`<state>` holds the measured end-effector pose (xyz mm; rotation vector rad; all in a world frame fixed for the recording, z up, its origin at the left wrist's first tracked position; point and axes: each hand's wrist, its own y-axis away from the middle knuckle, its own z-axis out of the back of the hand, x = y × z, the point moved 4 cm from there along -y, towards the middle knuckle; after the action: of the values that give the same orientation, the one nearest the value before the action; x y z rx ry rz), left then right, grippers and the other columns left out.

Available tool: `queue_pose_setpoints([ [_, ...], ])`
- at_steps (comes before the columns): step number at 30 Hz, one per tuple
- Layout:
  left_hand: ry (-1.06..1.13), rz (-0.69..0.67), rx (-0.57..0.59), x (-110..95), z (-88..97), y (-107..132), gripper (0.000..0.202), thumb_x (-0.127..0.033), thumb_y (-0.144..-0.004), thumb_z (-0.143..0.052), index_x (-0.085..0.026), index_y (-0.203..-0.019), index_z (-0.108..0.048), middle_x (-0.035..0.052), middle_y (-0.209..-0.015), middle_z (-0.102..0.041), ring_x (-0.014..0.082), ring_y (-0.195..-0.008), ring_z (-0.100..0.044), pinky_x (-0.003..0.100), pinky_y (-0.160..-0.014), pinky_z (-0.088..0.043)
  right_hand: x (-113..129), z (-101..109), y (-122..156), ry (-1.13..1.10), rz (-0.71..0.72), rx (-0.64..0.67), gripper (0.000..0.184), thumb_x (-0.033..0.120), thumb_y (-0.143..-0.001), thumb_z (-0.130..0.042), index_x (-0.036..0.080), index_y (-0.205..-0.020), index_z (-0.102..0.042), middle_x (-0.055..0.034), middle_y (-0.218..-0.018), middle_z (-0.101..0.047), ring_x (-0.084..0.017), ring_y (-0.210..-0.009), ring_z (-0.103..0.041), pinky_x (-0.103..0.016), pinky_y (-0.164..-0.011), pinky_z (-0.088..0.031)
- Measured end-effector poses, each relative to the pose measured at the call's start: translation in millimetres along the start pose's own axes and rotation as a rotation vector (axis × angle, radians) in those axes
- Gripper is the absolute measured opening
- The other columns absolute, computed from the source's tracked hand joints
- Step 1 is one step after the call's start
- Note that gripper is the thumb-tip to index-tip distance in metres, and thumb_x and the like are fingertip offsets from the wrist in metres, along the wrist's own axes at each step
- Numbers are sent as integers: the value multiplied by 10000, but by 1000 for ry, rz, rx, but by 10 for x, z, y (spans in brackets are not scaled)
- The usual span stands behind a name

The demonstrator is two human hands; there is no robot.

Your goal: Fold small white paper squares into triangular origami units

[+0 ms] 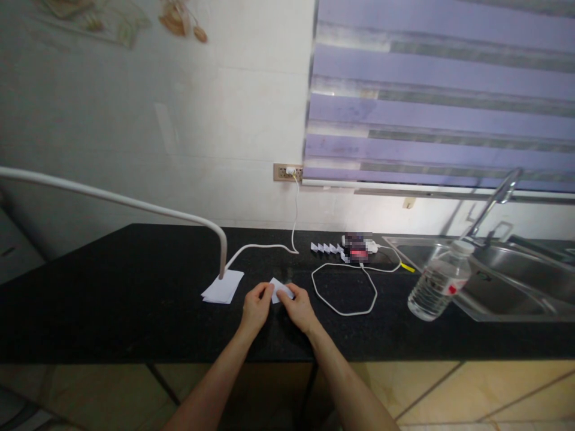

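Between my two hands is a small piece of white paper, held low over the black counter. My left hand pinches its left edge between thumb and fingers. On the right side, my right hand grips the paper with the thumb on top. A pile of white paper sheets lies left of my hands. Several small folded paper pieces stand in a row toward the back, right of my hands.
A white cable loops on the counter, near partly blurred devices. Rightward stand a large water bottle and a steel sink with a tap. A white bent tube crosses from the left. A wall socket holds a plug.
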<state>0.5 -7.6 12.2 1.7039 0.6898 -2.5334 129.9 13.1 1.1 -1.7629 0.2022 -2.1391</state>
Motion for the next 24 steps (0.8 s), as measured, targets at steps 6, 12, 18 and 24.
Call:
queue_pose_setpoints([
  [6, 63, 40, -55, 40, 18, -15, 260, -375, -700, -537, -160, -781, -659, 42, -782, -685, 181, -750, -611, 275, -715, -464, 64, 11, 5, -3, -2, 15, 221, 326, -745, -516, 137, -730, -628, 3, -643, -586, -121, -599, -496, -214, -574, -395],
  [12, 58, 51, -69, 25, 22, -10, 273, -387, -707, -530, -157, -772, -661, 41, -764, -685, 177, -728, -610, 260, -681, -464, 62, 7, 13, -37, -31, 19, 210, 322, -739, -523, 140, -741, -627, 2, -649, -591, -125, -598, -504, -217, -568, -399],
  [18, 47, 60, -68, 21, 25, -38, 296, -419, -730, -509, -158, -736, -649, 19, -689, -652, 159, -664, -581, 234, -615, -438, 80, -1, 16, -23, -10, 45, 194, 301, -728, -535, 136, -705, -634, 7, -629, -579, -118, -586, -493, -216, -571, -389],
  [24, 9, -16, 119, -54, 3, -38, 303, -400, -752, -472, -167, -639, -630, 7, -644, -621, 153, -665, -559, 232, -645, -414, 42, 69, -13, -116, -80, -59, 244, 332, -723, -542, 124, -783, -655, 4, -641, -592, -120, -585, -491, -217, -566, -387],
])
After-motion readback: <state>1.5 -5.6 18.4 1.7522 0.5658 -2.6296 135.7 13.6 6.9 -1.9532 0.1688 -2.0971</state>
